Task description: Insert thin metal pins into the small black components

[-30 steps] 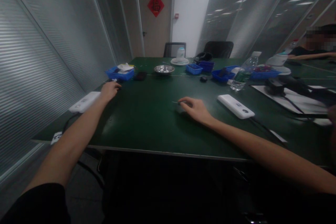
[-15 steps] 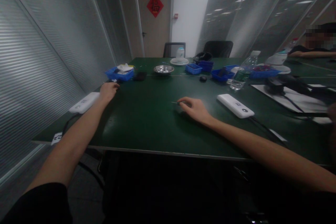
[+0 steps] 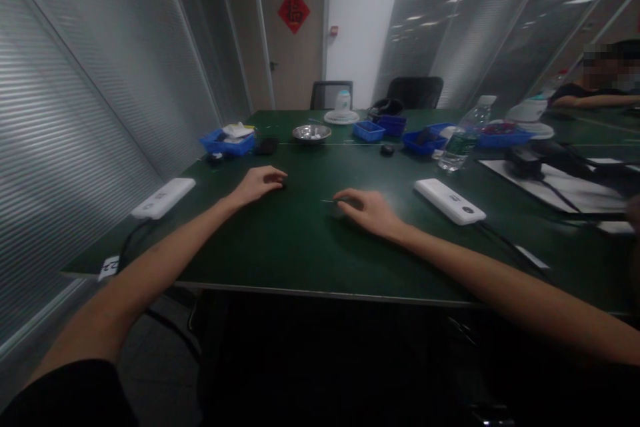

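pinching a thin rod (image 3: 328, 201) over the green desk (image 3: 280, 250), the right hand (image 3: 369, 211) likely needs a light, steady grip; whether the curled left hand (image 3: 256, 185) holds anything cannot be told.

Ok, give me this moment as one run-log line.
left hand: half-curled, hold unclear | right hand: pinching thin rod | beyond hands: metal bowl on green table
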`<state>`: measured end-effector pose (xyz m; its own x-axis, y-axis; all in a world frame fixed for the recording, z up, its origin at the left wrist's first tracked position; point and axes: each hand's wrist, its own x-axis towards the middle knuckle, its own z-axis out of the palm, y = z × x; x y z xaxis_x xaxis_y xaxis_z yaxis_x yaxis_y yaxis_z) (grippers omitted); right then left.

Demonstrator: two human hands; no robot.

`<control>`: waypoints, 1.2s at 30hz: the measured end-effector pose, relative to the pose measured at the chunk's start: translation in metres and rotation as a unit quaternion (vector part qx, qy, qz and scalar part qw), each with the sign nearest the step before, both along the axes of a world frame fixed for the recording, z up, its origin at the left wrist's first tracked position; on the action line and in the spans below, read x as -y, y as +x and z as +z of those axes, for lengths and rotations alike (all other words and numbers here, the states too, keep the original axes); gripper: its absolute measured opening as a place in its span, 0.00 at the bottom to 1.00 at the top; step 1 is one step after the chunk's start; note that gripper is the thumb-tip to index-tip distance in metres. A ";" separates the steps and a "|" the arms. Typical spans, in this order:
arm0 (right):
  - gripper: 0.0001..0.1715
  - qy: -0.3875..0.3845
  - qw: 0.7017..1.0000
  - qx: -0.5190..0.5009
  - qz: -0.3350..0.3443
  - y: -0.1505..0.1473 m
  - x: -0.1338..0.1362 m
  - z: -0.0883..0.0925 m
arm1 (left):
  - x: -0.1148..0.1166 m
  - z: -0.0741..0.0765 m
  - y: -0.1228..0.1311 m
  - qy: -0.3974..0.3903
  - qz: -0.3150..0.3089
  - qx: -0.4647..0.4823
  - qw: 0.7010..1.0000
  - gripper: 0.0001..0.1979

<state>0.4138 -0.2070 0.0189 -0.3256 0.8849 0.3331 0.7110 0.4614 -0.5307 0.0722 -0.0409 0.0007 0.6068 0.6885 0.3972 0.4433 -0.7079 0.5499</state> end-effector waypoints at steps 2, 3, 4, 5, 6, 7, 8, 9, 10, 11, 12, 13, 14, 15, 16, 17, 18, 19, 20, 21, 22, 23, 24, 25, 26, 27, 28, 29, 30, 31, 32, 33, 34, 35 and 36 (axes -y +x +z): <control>0.19 0.003 1.000 -0.002 0.022 -0.001 0.002 0.001 | 0.028 0.003 0.032 -0.015 -0.077 0.001 0.997 0.19; 0.19 0.005 0.999 -0.001 0.031 -0.001 0.002 0.002 | 0.041 0.005 0.044 -0.027 -0.109 0.003 0.994 0.19; 0.19 0.007 0.999 0.000 0.040 -0.001 0.003 0.002 | 0.052 0.006 0.054 -0.038 -0.136 0.004 0.990 0.20; 0.18 0.010 0.999 0.002 0.047 -0.001 0.004 0.002 | 0.062 0.007 0.062 -0.050 -0.157 0.003 0.986 0.20; 0.18 0.013 0.998 0.003 0.054 -0.001 0.004 0.002 | 0.069 0.007 0.066 -0.059 -0.172 0.003 0.983 0.20; 0.18 0.015 0.998 0.004 0.060 -0.001 0.004 0.002 | 0.074 0.007 0.069 -0.066 -0.181 0.003 0.981 0.21; 0.17 0.016 0.998 0.004 0.064 -0.001 0.004 0.002 | 0.077 0.007 0.070 -0.071 -0.184 0.004 0.980 0.21; 0.17 0.015 0.998 0.004 0.066 -0.001 0.004 0.002 | 0.079 0.007 0.070 -0.073 -0.181 0.005 0.981 0.21; 0.17 0.015 0.998 0.003 0.066 -0.001 0.004 0.002 | 0.078 0.006 0.069 -0.073 -0.175 0.006 0.982 0.21; 0.17 0.014 0.998 0.003 0.064 -0.001 0.004 0.002 | 0.077 0.005 0.068 -0.070 -0.168 0.006 0.983 0.21; 0.17 0.015 0.998 0.003 0.064 -0.001 0.004 0.002 | 0.076 0.005 0.066 -0.064 -0.162 0.003 0.985 0.19; 0.17 0.017 0.998 0.004 0.064 -0.001 0.004 0.002 | 0.074 0.004 0.065 -0.057 -0.158 0.000 0.986 0.17; 0.16 0.021 0.998 0.006 0.064 -0.001 0.004 0.002 | 0.072 0.004 0.064 -0.050 -0.155 -0.004 0.987 0.16; 0.16 0.026 0.998 0.009 0.064 -0.001 0.003 0.001 | 0.071 0.004 0.063 -0.044 -0.154 -0.008 0.987 0.14; 0.16 0.030 0.997 0.011 0.065 -0.001 0.003 0.000 | 0.070 0.004 0.063 -0.041 -0.153 -0.012 0.987 0.13; 0.16 0.035 0.997 0.014 0.065 -0.001 0.003 0.000 | 0.069 0.004 0.062 -0.038 -0.153 -0.015 0.987 0.13; 0.16 0.037 0.997 0.016 0.064 -0.001 0.003 0.000 | 0.069 0.004 0.062 -0.036 -0.152 -0.015 0.988 0.13; 0.16 0.038 0.997 0.017 0.064 -0.001 0.003 -0.001 | 0.069 0.004 0.062 -0.035 -0.151 -0.013 0.988 0.13; 0.16 0.039 0.997 0.018 0.065 -0.001 0.003 -0.001 | 0.069 0.004 0.062 -0.035 -0.150 -0.011 0.988 0.13; 0.17 0.039 0.997 0.018 0.064 -0.001 0.003 -0.001 | 0.069 0.004 0.062 -0.035 -0.148 -0.008 0.988 0.13; 0.17 0.039 0.997 0.018 0.063 -0.001 0.004 0.000 | 0.069 0.003 0.062 -0.036 -0.146 -0.005 0.989 0.13; 0.17 0.039 0.997 0.018 0.060 -0.002 0.004 0.000 | 0.070 0.003 0.062 -0.037 -0.142 -0.004 0.989 0.13; 0.17 0.038 0.998 0.017 0.056 -0.002 0.004 0.000 | 0.070 0.002 0.062 -0.037 -0.139 -0.003 0.990 0.13; 0.17 0.037 0.998 0.018 0.052 -0.002 0.004 0.000 | 0.069 0.002 0.062 -0.036 -0.135 -0.001 0.990 0.12; 0.16 0.035 0.998 0.019 0.049 -0.002 0.004 0.000 | 0.069 0.002 0.062 -0.035 -0.131 0.001 0.991 0.12; 0.17 0.035 0.998 0.022 0.047 -0.001 0.004 -0.001 | 0.069 0.002 0.062 -0.033 -0.129 0.002 0.991 0.12; 0.17 0.036 0.998 0.026 0.047 -0.001 0.004 -0.001 | 0.069 0.002 0.061 -0.031 -0.128 0.003 0.991 0.12; 0.17 0.037 0.998 0.029 0.049 -0.001 0.003 -0.002 | 0.069 0.002 0.061 -0.030 -0.128 0.003 0.991 0.12; 0.17 0.040 0.997 0.031 0.052 0.000 0.002 -0.002 | 0.069 0.002 0.061 -0.029 -0.128 0.003 0.991 0.12; 0.17 0.042 0.997 0.031 0.057 0.000 0.002 -0.003 | 0.069 0.002 0.061 -0.030 -0.129 0.001 0.991 0.12; 0.17 0.044 0.997 0.030 0.063 0.000 0.001 -0.004 | 0.070 0.002 0.062 -0.033 -0.133 -0.002 0.991 0.12; 0.18 0.046 0.996 0.029 0.068 0.001 0.001 -0.004 | 0.071 0.003 0.062 -0.037 -0.139 -0.005 0.990 0.13; 0.18 0.048 0.996 0.027 0.073 0.001 0.000 -0.004 | 0.072 0.003 0.063 -0.041 -0.145 -0.007 0.989 0.13; 0.19 0.048 0.996 0.027 0.076 0.001 0.000 -0.004 | 0.072 0.003 0.064 -0.043 -0.152 -0.008 0.987 0.14; 0.19 0.047 0.996 0.028 0.076 0.000 0.000 -0.004 | 0.073 0.003 0.065 -0.044 -0.158 -0.009 0.987 0.14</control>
<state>0.4141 -0.2074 0.0148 -0.4744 0.7893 0.3898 0.6561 0.6122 -0.4412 0.1368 -0.1141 0.0040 0.8025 0.4958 0.3320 0.2190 -0.7623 0.6091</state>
